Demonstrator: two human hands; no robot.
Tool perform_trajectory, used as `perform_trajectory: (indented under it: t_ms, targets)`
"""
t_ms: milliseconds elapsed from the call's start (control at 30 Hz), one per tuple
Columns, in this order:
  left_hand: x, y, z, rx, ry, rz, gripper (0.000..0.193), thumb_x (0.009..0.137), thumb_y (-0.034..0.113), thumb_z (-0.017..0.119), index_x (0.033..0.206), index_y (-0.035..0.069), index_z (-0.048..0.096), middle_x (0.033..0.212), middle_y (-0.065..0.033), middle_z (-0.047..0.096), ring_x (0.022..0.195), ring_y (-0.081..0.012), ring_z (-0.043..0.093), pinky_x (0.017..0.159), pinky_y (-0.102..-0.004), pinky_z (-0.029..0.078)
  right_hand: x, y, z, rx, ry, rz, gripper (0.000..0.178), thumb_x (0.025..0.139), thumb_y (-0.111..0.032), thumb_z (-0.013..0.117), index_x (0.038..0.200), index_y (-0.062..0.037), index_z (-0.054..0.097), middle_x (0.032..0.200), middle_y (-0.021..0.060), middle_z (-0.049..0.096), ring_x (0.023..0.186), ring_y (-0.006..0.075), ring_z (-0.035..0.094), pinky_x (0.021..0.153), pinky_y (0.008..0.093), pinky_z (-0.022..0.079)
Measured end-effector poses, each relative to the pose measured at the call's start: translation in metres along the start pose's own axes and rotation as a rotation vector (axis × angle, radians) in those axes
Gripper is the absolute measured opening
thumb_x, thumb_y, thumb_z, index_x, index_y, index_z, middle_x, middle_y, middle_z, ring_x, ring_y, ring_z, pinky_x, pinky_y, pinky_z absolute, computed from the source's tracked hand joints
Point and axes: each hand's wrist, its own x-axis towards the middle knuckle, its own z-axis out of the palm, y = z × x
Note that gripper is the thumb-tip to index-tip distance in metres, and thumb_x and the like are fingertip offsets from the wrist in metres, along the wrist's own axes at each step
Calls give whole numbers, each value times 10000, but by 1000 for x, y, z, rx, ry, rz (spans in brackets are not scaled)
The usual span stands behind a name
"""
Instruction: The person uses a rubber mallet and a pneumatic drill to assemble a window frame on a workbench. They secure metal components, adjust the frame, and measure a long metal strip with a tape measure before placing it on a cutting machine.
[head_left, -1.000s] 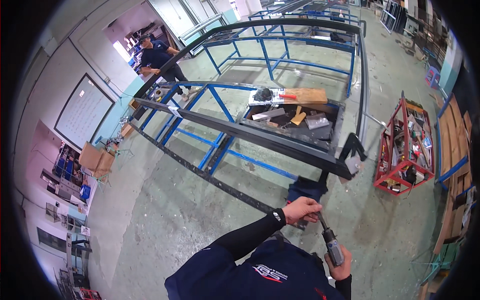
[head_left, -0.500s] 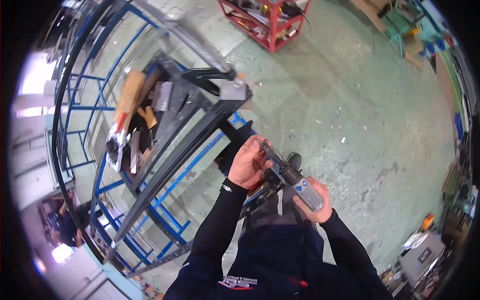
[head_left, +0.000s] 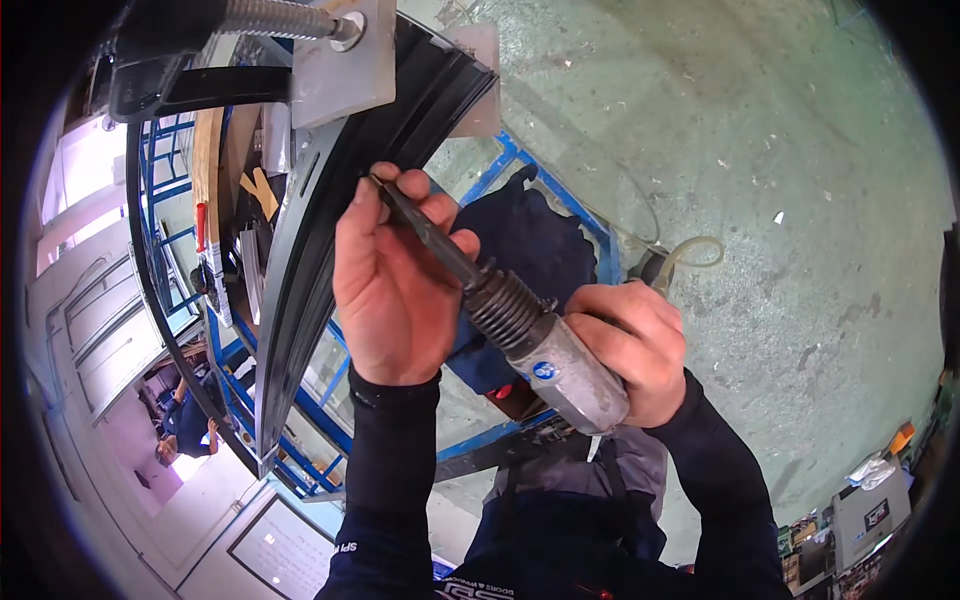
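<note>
An air hammer [head_left: 575, 375] with a grey metal barrel, a dark coil spring and a long chisel bit [head_left: 425, 228] is held at a slant in front of me. My right hand [head_left: 640, 345] is closed round the barrel. Palm up, my left hand [head_left: 400, 300] curls its fingers round the bit near its tip. That tip is close to a black grooved frame profile [head_left: 330, 235], and I cannot tell whether they touch. A clamp [head_left: 265, 20] with a threaded screw presses a pale plate [head_left: 345, 70] onto the frame's upper end.
Blue metal stand bars [head_left: 575, 195] support the frame, with dark cloth [head_left: 525, 255] hanging there. Wood strips [head_left: 208, 165] and offcuts lie left of the frame. A pale hose [head_left: 700, 245] loops over the green floor. Another person [head_left: 190, 425] is at far left.
Both hands and the air hammer have come up, with the bit tip now against the black frame in view. The frame and clamp appear much nearer. The red cart has left the view.
</note>
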Motion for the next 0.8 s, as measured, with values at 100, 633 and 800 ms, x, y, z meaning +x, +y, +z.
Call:
perform_trajectory:
  t_ms: [100, 633, 800]
  targets:
    - [1, 3, 4, 10, 30, 13, 219, 1040, 267, 464, 1126, 117, 599, 1046, -1, 576, 931, -131, 517, 764, -298, 457, -1, 1, 9, 21, 30, 10, 326, 609, -153, 743, 907, -39, 675, 895, 96, 646, 679, 231, 619, 583, 327, 460]
    - [20, 4, 1, 57, -193, 69, 332, 1042, 171, 456, 1339, 30, 498, 1261, -58, 569, 1073, -150, 536, 878, -300, 458, 8, 10, 40, 84, 208, 32, 337, 603, -166, 764, 898, -33, 669, 876, 101, 630, 639, 223, 603, 548, 314, 443]
    - [18, 7, 1, 92, -128, 79, 330, 1044, 177, 452, 1331, 23, 507, 1280, -73, 568, 1084, -151, 544, 853, -312, 482, 12, 4, 38, 136, 196, 77, 332, 615, -154, 768, 901, -22, 666, 874, 111, 628, 653, 235, 612, 552, 311, 457]
